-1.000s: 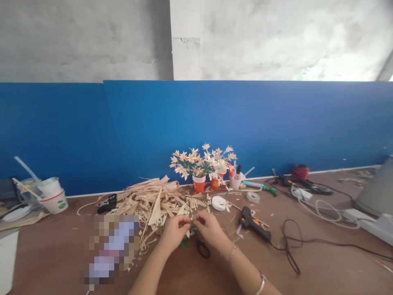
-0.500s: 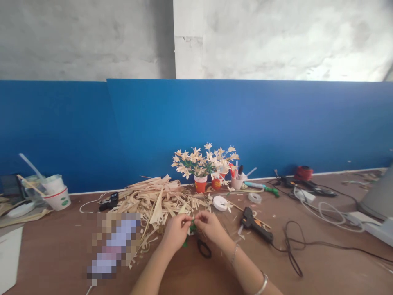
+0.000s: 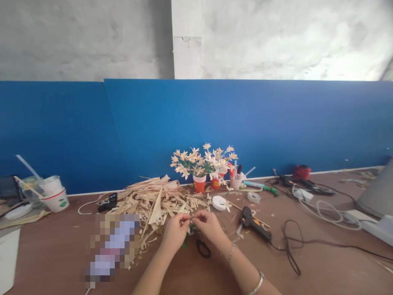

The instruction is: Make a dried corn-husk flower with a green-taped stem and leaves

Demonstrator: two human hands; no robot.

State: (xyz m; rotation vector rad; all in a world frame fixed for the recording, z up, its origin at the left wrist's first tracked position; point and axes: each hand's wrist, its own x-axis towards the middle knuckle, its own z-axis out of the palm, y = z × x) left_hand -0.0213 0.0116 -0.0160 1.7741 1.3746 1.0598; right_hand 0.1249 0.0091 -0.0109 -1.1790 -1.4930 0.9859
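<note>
My left hand [image 3: 177, 231] and my right hand [image 3: 209, 225] meet at the fingertips over the middle of the brown table. Both pinch a small green piece [image 3: 192, 225], mostly covered by the fingers. More green material shows just below the fingertips. A black scissors handle [image 3: 203, 248] lies beneath my right hand. Left of and behind my left hand spreads a pile of pale dry husk strips [image 3: 156, 198]. Beyond the hands, pale star-shaped flowers [image 3: 195, 157] stand in a red paper cup [image 3: 199, 185].
A black glue gun [image 3: 254, 224] with its cable lies right of my hands. A white tape roll [image 3: 219, 203] and a clear roll [image 3: 253, 197] lie behind. Paper cups [image 3: 57, 199] stand far left, beyond a pixelated object [image 3: 113, 250]. White cables and a power strip [image 3: 365, 223] lie right.
The view has shifted slightly. The fingertips still meet at the green piece, with only a slight change in finger position.
</note>
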